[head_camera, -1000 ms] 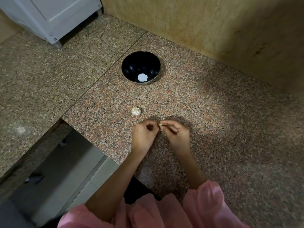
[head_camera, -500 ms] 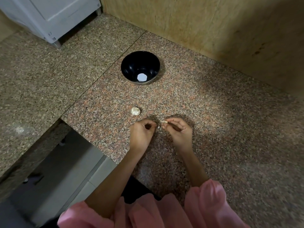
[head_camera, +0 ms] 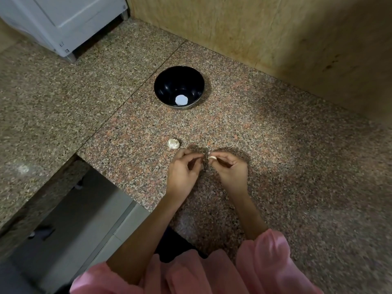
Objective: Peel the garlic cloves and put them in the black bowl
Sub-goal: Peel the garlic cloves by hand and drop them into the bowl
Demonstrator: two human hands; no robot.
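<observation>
**Right hand** (head_camera: pixel 230 170): thumb and forefinger pinch a clove (head_camera: pixel 212 158). It is held just above the counter (head_camera: pixel 286 170) with its free end turned toward the other hand, probably so the skin can be pulled off from that side.

**Left hand** (head_camera: pixel 183 168): fingers are curled and the thumb and forefinger tips are drawn together, just beside the clove with a narrow gap between. Cannot tell whether they hold a shred of skin or nothing. It looks placed to strip skin while the right hand steadies.

**Clove**: pale, and mostly hidden by the fingertips. How much skin remains cannot be told. It is not yet in the bowl.

**Garlic** (head_camera: pixel 173 144): a whitish lump lying on the counter, just beyond the left hand and not touching it. Likely the remaining stock, kept within reach.

**Bowl** (head_camera: pixel 167 80): black, upright, and well beyond the hands on the same slab, out of the way of the peeling. There is a white round patch on its floor; cannot tell whether it is a peeled clove or a reflection.

**Sleeves** (head_camera: pixel 265 262): pink, at the near edge, clear of the work.
</observation>
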